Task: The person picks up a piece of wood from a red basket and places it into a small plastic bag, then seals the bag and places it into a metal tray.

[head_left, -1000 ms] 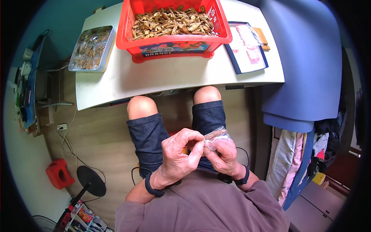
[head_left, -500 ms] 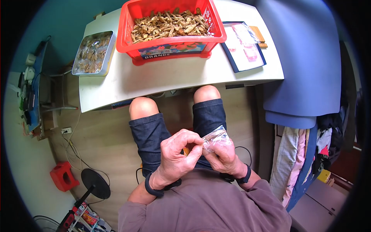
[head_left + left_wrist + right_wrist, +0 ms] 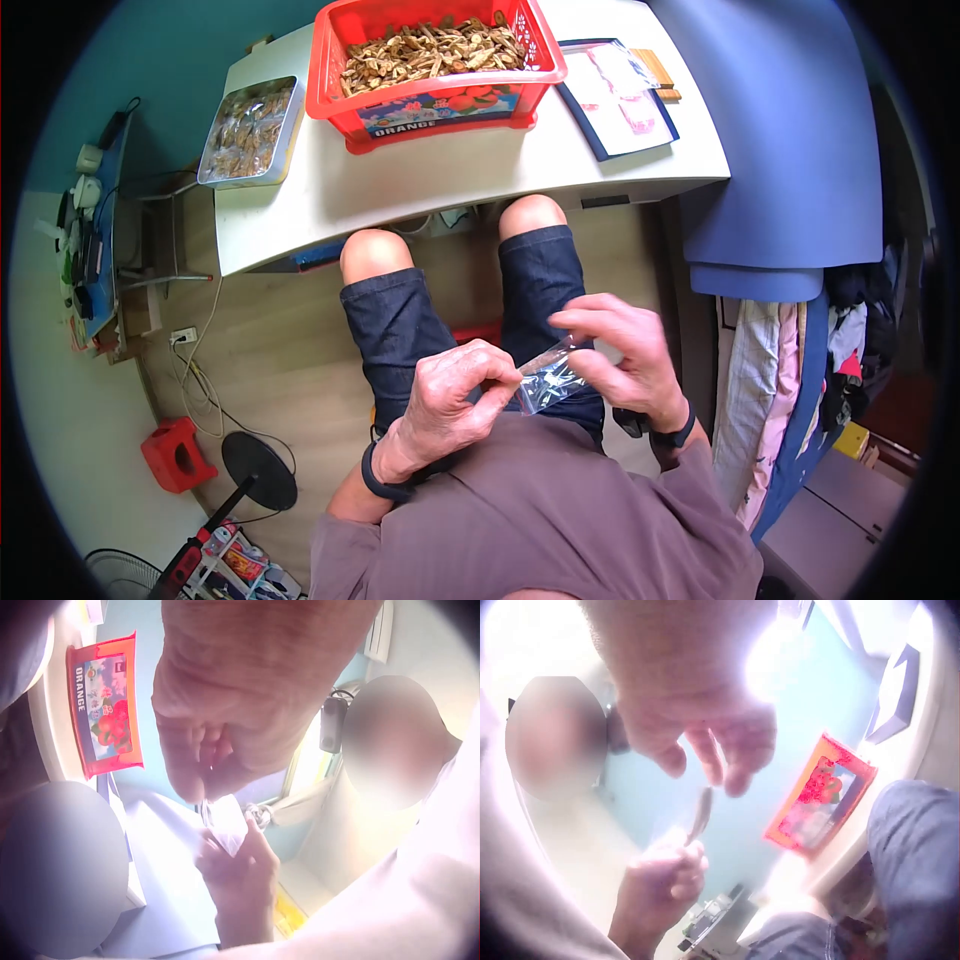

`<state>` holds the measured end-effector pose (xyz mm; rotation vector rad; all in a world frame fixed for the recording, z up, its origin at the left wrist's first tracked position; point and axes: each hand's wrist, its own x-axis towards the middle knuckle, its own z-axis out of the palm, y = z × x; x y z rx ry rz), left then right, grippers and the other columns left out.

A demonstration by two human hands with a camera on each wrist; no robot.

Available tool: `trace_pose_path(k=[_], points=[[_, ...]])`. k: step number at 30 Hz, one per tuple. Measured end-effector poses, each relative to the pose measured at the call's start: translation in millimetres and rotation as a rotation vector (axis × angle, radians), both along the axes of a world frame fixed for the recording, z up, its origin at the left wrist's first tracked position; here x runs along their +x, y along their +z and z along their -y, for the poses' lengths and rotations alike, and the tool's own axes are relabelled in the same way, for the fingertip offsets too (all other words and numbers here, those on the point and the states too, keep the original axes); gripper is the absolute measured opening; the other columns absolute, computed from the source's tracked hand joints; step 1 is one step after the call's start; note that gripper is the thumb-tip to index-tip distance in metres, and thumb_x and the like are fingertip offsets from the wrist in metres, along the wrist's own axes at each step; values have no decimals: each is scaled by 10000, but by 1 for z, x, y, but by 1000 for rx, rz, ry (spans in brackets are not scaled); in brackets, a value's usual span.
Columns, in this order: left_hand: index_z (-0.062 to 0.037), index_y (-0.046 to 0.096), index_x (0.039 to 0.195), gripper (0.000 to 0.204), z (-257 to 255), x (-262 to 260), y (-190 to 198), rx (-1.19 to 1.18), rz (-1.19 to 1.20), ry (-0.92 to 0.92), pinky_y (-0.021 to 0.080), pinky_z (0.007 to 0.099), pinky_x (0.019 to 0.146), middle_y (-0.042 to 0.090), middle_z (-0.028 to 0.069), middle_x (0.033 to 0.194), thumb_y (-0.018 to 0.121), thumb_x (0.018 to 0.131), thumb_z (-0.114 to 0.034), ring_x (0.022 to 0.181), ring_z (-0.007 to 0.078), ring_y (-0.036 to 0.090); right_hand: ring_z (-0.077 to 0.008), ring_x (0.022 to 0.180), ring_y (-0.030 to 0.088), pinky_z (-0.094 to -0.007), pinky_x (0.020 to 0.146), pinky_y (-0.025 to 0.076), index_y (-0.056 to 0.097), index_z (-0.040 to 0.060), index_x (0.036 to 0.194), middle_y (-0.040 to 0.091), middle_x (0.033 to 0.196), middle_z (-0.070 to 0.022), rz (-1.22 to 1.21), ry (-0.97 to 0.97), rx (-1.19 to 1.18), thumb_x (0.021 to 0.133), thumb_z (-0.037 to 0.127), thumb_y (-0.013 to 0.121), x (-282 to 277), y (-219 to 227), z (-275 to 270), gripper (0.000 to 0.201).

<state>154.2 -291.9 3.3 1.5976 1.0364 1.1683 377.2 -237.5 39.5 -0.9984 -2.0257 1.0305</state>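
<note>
A small clear plastic bag is pinched at its left end between the thumb and forefinger of the left hand, above the lap. The right hand is at the bag's right end with thumb and fingers spread apart; whether a fingertip touches the bag cannot be told. In the left wrist view the bag hangs below the left hand. In the right wrist view the fingers of the right hand are parted above the bag, which the left hand pinches.
On the white table stand a red basket of dried brown slices, a tin of small filled bags at left, and a dark-edged tray with pink-marked bags at right. Clothes hang at the right.
The right hand has loosened from around the bag and moved up and right, its fingers spreading. The left hand still pinches the bag, slightly lower. The bag lies more exposed, and the head view has shifted slightly.
</note>
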Motion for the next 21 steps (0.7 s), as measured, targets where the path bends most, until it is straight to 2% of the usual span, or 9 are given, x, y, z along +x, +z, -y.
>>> trace_pose_path(k=[2, 4, 7, 8, 10, 11, 15, 19, 21], points=[[-8, 658, 851, 197, 0, -2, 0, 12, -13, -24, 524, 265, 618, 680, 95, 786, 710, 715, 125, 672, 177, 658, -280, 693, 671, -353, 622, 539, 675, 0, 1016, 671, 882, -131, 44, 135, -45, 837, 107, 723, -8, -9, -1, 214], [-5, 661, 864, 201, 1, -5, 0, 18, -29, -37, 525, 264, 612, 679, 92, 788, 715, 720, 124, 674, 169, 659, -297, 717, 670, -364, 628, 538, 668, 9, 988, 670, 849, -119, 68, 284, -116, 855, 123, 719, -6, -20, 1, 182], [20, 680, 924, 175, 5, -11, -1, -234, 78, -91, 525, 223, 620, 676, 68, 832, 716, 785, 120, 707, 93, 647, -288, 708, 665, -367, 622, 528, 650, 20, 931, 665, 805, -105, 26, 256, -192, 864, 96, 712, -9, -23, 6, 119], [20, 680, 924, 175, 6, -11, -2, -245, 78, -90, 525, 223, 620, 676, 68, 832, 716, 785, 120, 707, 93, 647, -286, 701, 663, -366, 619, 525, 644, 23, 914, 664, 800, -104, -12, 232, -208, 861, 85, 712, -9, -24, 7, 106], [26, 675, 991, 185, 6, -11, -5, -468, 179, -74, 522, 226, 623, 671, 61, 827, 688, 815, 85, 705, 94, 646, -281, 689, 660, -361, 615, 522, 639, 23, 907, 662, 793, -102, -1, 215, -208, 861, 75, 712, -9, -23, 7, 101], [37, 683, 998, 139, 5, -13, -6, -532, 191, -88, 512, 200, 637, 675, 34, 845, 674, 859, 49, 722, 54, 630, -276, 678, 656, -357, 610, 518, 635, 23, 900, 660, 785, -100, 10, 197, -197, 861, 66, 712, -9, -24, 7, 96], [29, 687, 970, 88, -5, -10, -4, -753, 327, -88, 497, 182, 646, 678, 8, 835, 681, 891, -11, 727, 24, 609, -232, 649, 638, -329, 569, 483, 648, 12, 878, 650, 756, -86, -33, 138, -275, 845, 44, 711, -10, -26, 7, 79], [31, 687, 923, 51, -9, -11, -11, -796, 321, -116, 468, 176, 621, 662, 14, 859, 689, 872, 30, 730, 27, 594, -219, 621, 630, -319, 556, 471, 648, 10, 875, 651, 750, -88, -63, 116, -337, 848, 40, 706, -10, -31, 2, 71], [21, 677, 911, 61, -12, -12, -12, -707, 250, -134, 487, 189, 625, 670, 26, 874, 695, 856, 40, 732, 38, 607, -215, 613, 627, -317, 551, 468, 648, 10, 873, 651, 749, -89, -72, 123, -353, 849, 40, 705, -11, -32, 0, 69]])
